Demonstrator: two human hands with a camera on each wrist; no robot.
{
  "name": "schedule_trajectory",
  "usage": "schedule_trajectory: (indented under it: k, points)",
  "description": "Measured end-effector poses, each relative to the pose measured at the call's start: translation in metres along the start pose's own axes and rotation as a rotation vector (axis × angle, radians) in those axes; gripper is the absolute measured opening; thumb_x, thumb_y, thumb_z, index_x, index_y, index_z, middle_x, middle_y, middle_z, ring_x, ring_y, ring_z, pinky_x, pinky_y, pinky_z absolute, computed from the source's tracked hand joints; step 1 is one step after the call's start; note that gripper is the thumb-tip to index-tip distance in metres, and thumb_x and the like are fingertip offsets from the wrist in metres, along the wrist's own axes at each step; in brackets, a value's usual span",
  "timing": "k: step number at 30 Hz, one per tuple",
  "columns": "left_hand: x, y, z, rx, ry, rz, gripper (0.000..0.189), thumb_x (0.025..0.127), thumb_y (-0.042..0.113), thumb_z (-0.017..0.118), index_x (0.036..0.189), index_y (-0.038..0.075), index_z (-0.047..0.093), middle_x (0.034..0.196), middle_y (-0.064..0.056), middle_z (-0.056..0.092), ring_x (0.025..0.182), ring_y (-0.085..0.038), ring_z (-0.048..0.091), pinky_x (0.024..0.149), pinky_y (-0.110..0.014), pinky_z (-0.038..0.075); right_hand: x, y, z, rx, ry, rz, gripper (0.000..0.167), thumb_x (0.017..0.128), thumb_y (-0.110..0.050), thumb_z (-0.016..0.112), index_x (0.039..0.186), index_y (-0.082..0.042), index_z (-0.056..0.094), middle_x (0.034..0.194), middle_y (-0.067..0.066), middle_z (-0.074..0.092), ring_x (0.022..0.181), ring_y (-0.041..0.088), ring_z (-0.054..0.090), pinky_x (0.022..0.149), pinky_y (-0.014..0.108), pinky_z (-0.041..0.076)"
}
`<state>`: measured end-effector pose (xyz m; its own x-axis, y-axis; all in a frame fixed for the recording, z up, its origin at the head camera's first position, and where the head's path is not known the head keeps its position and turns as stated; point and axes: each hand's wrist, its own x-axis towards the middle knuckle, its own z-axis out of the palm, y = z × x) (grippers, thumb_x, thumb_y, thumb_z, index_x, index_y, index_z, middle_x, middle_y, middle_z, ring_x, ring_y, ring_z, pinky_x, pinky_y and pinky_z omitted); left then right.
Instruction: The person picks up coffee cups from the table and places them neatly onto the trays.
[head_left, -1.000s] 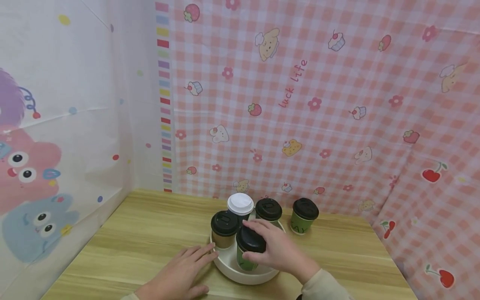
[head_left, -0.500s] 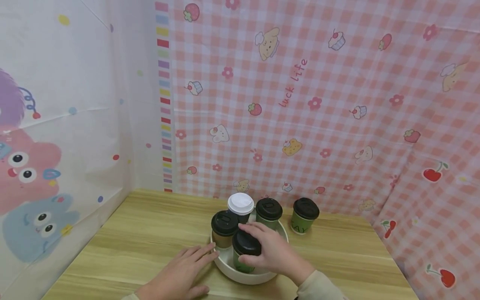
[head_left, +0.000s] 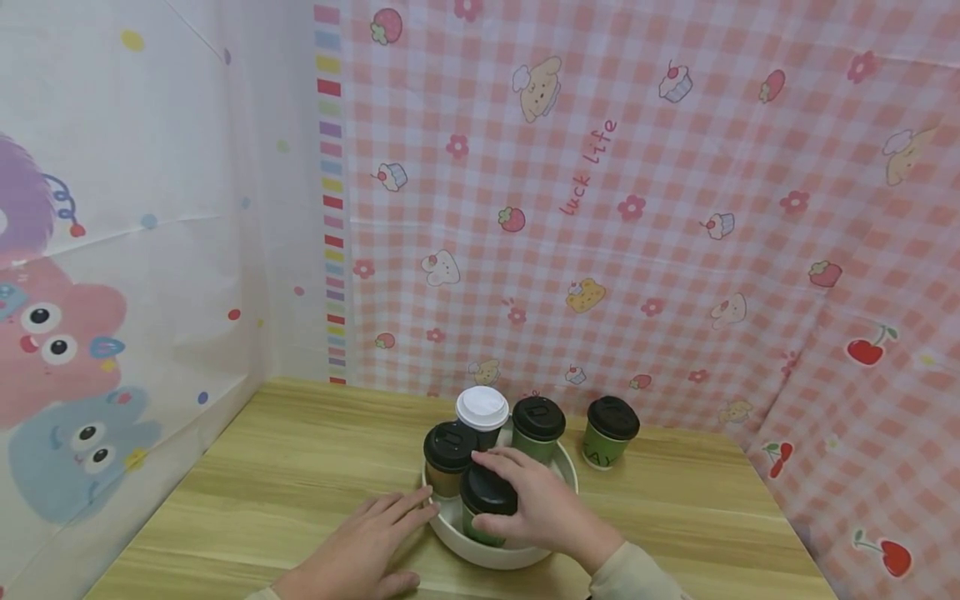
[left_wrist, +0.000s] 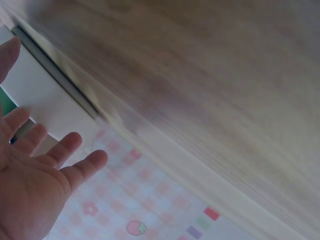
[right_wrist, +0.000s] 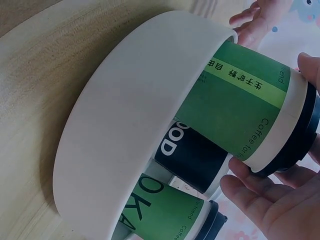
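My right hand [head_left: 543, 504] grips a green paper coffee cup by its black lid [head_left: 487, 490], with fingers and thumb on either side. That cup [right_wrist: 235, 100] stands at the near side inside a round white tray [head_left: 480, 554]. Straight, spread fingers of my left hand [head_left: 367, 542] touch the tray's left rim; in the left wrist view the hand [left_wrist: 35, 190] lies beside the tray wall [left_wrist: 45, 85]. Also in the tray are a brown cup with a black lid [head_left: 448, 458], a dark cup with a white lid [head_left: 482, 408] and another green cup [head_left: 537, 429].
One more green cup with a black lid [head_left: 609, 433] stands on the wooden table [head_left: 675, 517], right of the tray. A pink checked cloth [head_left: 645, 250] hangs behind the table, and a white printed sheet [head_left: 187, 275] hangs at the left.
My right hand has shifted the green cup a little to the left within the tray, closer to the brown cup. My left hand has stayed at the rim.
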<state>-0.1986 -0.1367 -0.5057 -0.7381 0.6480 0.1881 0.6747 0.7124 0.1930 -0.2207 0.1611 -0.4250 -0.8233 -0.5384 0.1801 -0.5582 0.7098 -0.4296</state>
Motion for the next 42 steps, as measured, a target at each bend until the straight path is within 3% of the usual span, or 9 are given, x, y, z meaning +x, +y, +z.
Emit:
schedule_trajectory:
  k: [12, 21, 30, 35, 42]
  points:
    - [0.001, 0.002, -0.001, 0.019, 0.037, 0.025, 0.083, 0.091, 0.049, 0.082, 0.161, 0.02, 0.048, 0.171, -0.006, 0.043, 0.144, -0.031, 0.055, 0.112, -0.062, 0.05, -0.003, -0.001, 0.001, -0.013, 0.003, 0.002, 0.08, 0.088, -0.052, 0.084, 0.157, -0.023, 0.055, 0.156, 0.012, 0.058, 0.136, 0.034, 0.064, 0.106, 0.057, 0.057]
    - [0.002, 0.001, 0.0, 0.014, 0.012, 0.012, 0.085, 0.092, 0.051, 0.081, 0.162, 0.021, 0.046, 0.172, -0.005, 0.041, 0.145, -0.031, 0.054, 0.113, -0.063, 0.05, -0.007, 0.0, -0.005, -0.023, 0.006, -0.005, 0.089, 0.088, -0.059, 0.083, 0.161, -0.02, 0.049, 0.16, 0.017, 0.054, 0.14, 0.04, 0.06, 0.106, 0.062, 0.056]
    - [0.003, 0.003, 0.001, 0.024, 0.025, 0.017, 0.084, 0.09, 0.048, 0.082, 0.161, 0.019, 0.047, 0.171, -0.007, 0.043, 0.145, -0.033, 0.054, 0.114, -0.062, 0.049, -0.039, 0.021, -0.049, -0.242, 0.219, -0.085, 0.086, 0.083, -0.058, 0.087, 0.155, -0.024, 0.057, 0.153, 0.015, 0.06, 0.136, 0.04, 0.062, 0.102, 0.064, 0.057]
    - [0.003, 0.004, -0.001, 0.007, 0.005, -0.002, 0.084, 0.091, 0.049, 0.081, 0.162, 0.021, 0.046, 0.172, -0.006, 0.041, 0.146, -0.033, 0.053, 0.116, -0.062, 0.048, -0.062, 0.046, -0.082, -0.323, 0.359, -0.029, 0.083, 0.079, -0.048, 0.093, 0.151, -0.02, 0.061, 0.151, 0.017, 0.062, 0.136, 0.045, 0.061, 0.101, 0.067, 0.056]
    - [0.003, 0.001, -0.003, 0.025, 0.023, -0.002, 0.085, 0.09, 0.049, 0.082, 0.162, 0.02, 0.047, 0.171, -0.006, 0.043, 0.144, -0.033, 0.055, 0.114, -0.062, 0.049, -0.07, 0.082, -0.109, -0.31, 0.339, 0.159, 0.078, 0.088, -0.047, 0.087, 0.153, -0.014, 0.059, 0.153, 0.024, 0.058, 0.136, 0.053, 0.057, 0.099, 0.072, 0.053]
